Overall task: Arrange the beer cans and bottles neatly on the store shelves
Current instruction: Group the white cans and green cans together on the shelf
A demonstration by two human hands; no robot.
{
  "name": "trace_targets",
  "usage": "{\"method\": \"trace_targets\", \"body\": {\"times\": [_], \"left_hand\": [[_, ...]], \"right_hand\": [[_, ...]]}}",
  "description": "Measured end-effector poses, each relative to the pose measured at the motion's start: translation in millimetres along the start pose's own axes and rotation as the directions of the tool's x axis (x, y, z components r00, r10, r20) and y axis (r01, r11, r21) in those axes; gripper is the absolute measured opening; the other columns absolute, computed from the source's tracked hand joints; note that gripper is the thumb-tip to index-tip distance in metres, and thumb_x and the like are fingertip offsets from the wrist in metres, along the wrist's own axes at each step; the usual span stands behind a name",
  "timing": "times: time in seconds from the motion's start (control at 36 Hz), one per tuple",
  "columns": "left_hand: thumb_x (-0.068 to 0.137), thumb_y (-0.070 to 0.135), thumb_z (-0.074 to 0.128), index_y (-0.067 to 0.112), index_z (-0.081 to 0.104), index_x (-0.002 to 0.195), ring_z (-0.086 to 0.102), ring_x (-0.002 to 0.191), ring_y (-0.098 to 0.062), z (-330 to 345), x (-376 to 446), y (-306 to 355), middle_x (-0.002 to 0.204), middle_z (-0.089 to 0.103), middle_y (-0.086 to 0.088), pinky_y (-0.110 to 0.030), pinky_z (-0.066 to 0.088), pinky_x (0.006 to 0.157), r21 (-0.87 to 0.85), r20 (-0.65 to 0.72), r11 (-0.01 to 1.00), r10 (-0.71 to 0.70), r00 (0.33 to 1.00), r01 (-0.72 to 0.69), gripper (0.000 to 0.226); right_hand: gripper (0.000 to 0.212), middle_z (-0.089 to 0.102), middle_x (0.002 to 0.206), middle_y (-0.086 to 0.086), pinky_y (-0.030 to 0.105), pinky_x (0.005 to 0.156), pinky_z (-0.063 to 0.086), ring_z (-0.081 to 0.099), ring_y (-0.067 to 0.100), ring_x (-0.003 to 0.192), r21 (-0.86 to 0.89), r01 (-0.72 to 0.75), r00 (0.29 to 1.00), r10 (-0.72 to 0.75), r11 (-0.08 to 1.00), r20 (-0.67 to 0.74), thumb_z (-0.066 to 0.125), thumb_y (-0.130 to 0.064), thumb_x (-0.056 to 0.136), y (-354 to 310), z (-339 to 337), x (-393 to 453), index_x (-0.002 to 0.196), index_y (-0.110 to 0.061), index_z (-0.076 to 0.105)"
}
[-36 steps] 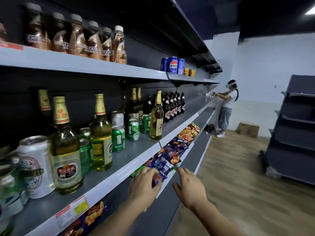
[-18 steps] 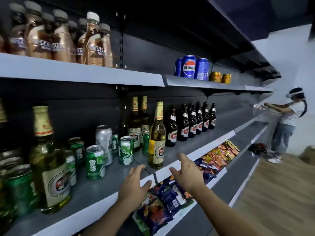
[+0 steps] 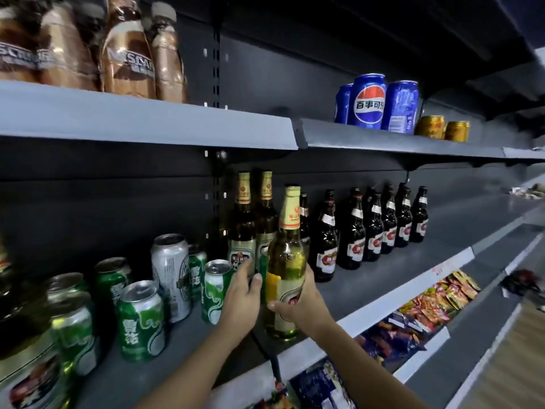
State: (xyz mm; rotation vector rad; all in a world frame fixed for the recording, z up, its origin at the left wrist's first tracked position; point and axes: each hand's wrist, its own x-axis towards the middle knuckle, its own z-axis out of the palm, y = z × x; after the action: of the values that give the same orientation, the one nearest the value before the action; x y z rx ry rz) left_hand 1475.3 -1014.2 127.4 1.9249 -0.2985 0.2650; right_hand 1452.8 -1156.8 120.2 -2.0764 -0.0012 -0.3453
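On the middle shelf (image 3: 383,278) a tall green-glass beer bottle (image 3: 287,261) with a gold neck stands upright near the front edge. My right hand (image 3: 303,308) is wrapped around its lower body. My left hand (image 3: 243,296) reaches in just left of it, fingers apart, between a green can (image 3: 216,290) and a green can (image 3: 262,261) mostly hidden behind the bottle. Two brown gold-necked bottles (image 3: 243,231) stand at the back. Several dark bottles (image 3: 374,222) line up to the right. Green cans (image 3: 141,320) and a silver can (image 3: 172,273) stand scattered on the left.
The upper shelf (image 3: 147,122) carries brown coffee bottles (image 3: 126,54), blue cola cans (image 3: 368,103) and two gold cans (image 3: 442,128). Snack packets (image 3: 436,302) fill the lower shelf. A large beer bottle (image 3: 32,364) stands at the near left, blurred.
Both hands rose from the shelf's front edge onto the shelf. My right hand took hold of the green-glass bottle. The view swung left and closer to the shelf.
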Motion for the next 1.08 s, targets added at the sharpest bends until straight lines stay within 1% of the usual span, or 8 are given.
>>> {"method": "trace_targets", "body": {"times": [0.08, 0.17, 0.39, 0.58, 0.69, 0.86, 1.03, 1.08], "left_hand": [[0.102, 0.031, 0.038, 0.023, 0.031, 0.147, 0.040, 0.133, -0.021, 4.4, 26.1, 4.3, 0.148, 0.040, -0.003, -0.040, 0.032, 0.111, -0.005, -0.031, 1.000, -0.030, 0.999, 0.030, 0.047], [0.101, 0.035, 0.038, 0.024, 0.030, 0.148, 0.038, 0.135, -0.021, 13.1, 40.2, 7.3, 0.149, 0.037, -0.003, -0.042, 0.032, 0.112, 0.042, -0.015, 0.999, -0.015, 1.000, 0.016, 0.049], [0.100, 0.033, 0.045, 0.023, 0.016, 0.152, 0.021, 0.144, -0.022, 36.6, 59.3, 8.6, 0.158, 0.019, -0.004, -0.037, 0.022, 0.116, 0.153, 0.012, 0.987, -0.045, 0.999, 0.043, 0.061], [0.084, 0.037, 0.070, 0.022, 0.012, 0.152, 0.029, 0.140, -0.026, 56.0, 77.1, 6.2, 0.156, 0.022, -0.004, -0.037, 0.032, 0.109, 0.282, -0.034, 0.944, -0.170, 0.985, 0.173, 0.091], [0.079, 0.034, 0.075, 0.027, 0.025, 0.147, 0.044, 0.130, -0.024, 60.7, 75.0, 5.1, 0.149, 0.034, -0.001, -0.035, 0.044, 0.096, 0.329, -0.126, 0.925, -0.156, 0.980, 0.190, 0.084], [0.073, 0.048, 0.076, 0.034, 0.030, 0.142, 0.053, 0.120, -0.024, 54.6, 55.7, 17.8, 0.142, 0.040, 0.000, -0.034, 0.049, 0.083, 0.475, -0.175, 0.854, -0.146, 0.974, 0.214, 0.084], [0.071, 0.054, 0.074, 0.038, 0.033, 0.139, 0.052, 0.120, -0.021, 40.2, 28.3, 31.3, 0.141, 0.038, 0.003, -0.034, 0.049, 0.085, 0.575, -0.194, 0.795, -0.095, 0.977, 0.191, 0.081], [0.071, 0.054, 0.075, 0.037, 0.032, 0.140, 0.052, 0.119, -0.022, 34.2, 19.3, 30.0, 0.140, 0.039, 0.003, -0.034, 0.050, 0.086, 0.595, -0.191, 0.781, -0.091, 0.977, 0.189, 0.083]], "right_hand": [[0.080, 0.059, 0.116, -0.011, 0.040, 0.098, 0.047, 0.056, 0.014, 0.112, -0.060, 0.003, 0.997, -0.008, 0.998, -0.080, 0.083, -0.039, 0.067, 7.6, 5.7, 5.2, 0.128, -0.031, 0.033], [0.071, 0.058, 0.110, -0.012, 0.034, 0.092, 0.047, 0.057, 0.014, 0.108, -0.108, 0.006, 0.988, -0.022, 0.994, -0.153, 0.082, -0.041, 0.069, 10.0, 4.2, 6.5, 0.120, -0.030, 0.034], [0.078, 0.058, 0.123, -0.002, 0.031, 0.086, 0.043, 0.057, 0.024, 0.115, -0.274, -0.015, 0.969, -0.054, 0.962, -0.240, 0.080, -0.044, 0.073, 21.2, -26.3, 28.1, 0.130, -0.022, 0.031], [0.072, 0.057, 0.113, -0.003, 0.032, 0.086, 0.045, 0.059, 0.024, 0.111, -0.251, -0.022, 0.978, -0.031, 0.968, -0.204, 0.079, -0.045, 0.073, 32.8, -36.8, 51.4, 0.122, -0.022, 0.031], [0.077, 0.057, 0.116, -0.004, 0.031, 0.088, 0.043, 0.058, 0.022, 0.112, -0.231, -0.001, 0.984, -0.039, 0.973, -0.172, 0.079, -0.043, 0.074, 38.7, -38.6, 60.3, 0.129, -0.020, 0.030], [0.081, 0.057, 0.122, -0.001, 0.031, 0.087, 0.042, 0.056, 0.024, 0.114, -0.188, 0.027, 0.989, -0.054, 0.982, -0.139, 0.079, -0.038, 0.075, 43.9, -38.4, 67.2, 0.135, -0.018, 0.029], [0.091, 0.050, 0.136, 0.004, 0.037, 0.095, 0.042, 0.050, 0.026, 0.124, -0.062, 0.042, 0.990, -0.050, 0.997, -0.134, 0.081, -0.029, 0.075, 48.4, -34.8, 65.8, 0.144, -0.015, 0.024], [0.092, 0.044, 0.144, 0.007, 0.043, 0.101, 0.041, 0.043, 0.028, 0.132, -0.111, 0.078, 0.967, -0.102, 0.991, -0.232, 0.079, -0.034, 0.077, 49.2, -31.2, 58.1, 0.148, -0.013, 0.023]]}}
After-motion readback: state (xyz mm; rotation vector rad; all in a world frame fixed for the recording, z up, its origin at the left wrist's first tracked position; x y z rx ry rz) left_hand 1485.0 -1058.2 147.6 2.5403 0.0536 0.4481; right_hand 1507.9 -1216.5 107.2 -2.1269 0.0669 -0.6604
